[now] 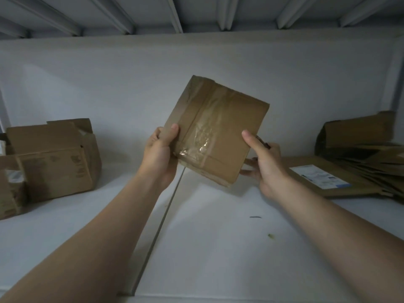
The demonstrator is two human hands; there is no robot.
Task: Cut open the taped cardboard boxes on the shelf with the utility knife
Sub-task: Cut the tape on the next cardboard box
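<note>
I hold the taped cardboard box [216, 132] tilted above the shelf [218, 248]; fingers of my left hand [159, 156] grip its left edge, my right hand [267, 167] its right edge.

A white shelf board [218, 248] fills the lower view, made of two panels that meet at a dark narrow seam [161, 215] running from the near edge toward the back. A small dark speck [255, 217] and a green fleck [271, 236] lie on the right panel. Behind it rises a plain white back wall [109, 73], meeting a white side wall [397, 84] on the right. Overhead is the underside of the upper shelf [247, 7], crossed by pale ribs [175, 14]. The light is dim and greyish, with soft shadows
</note>
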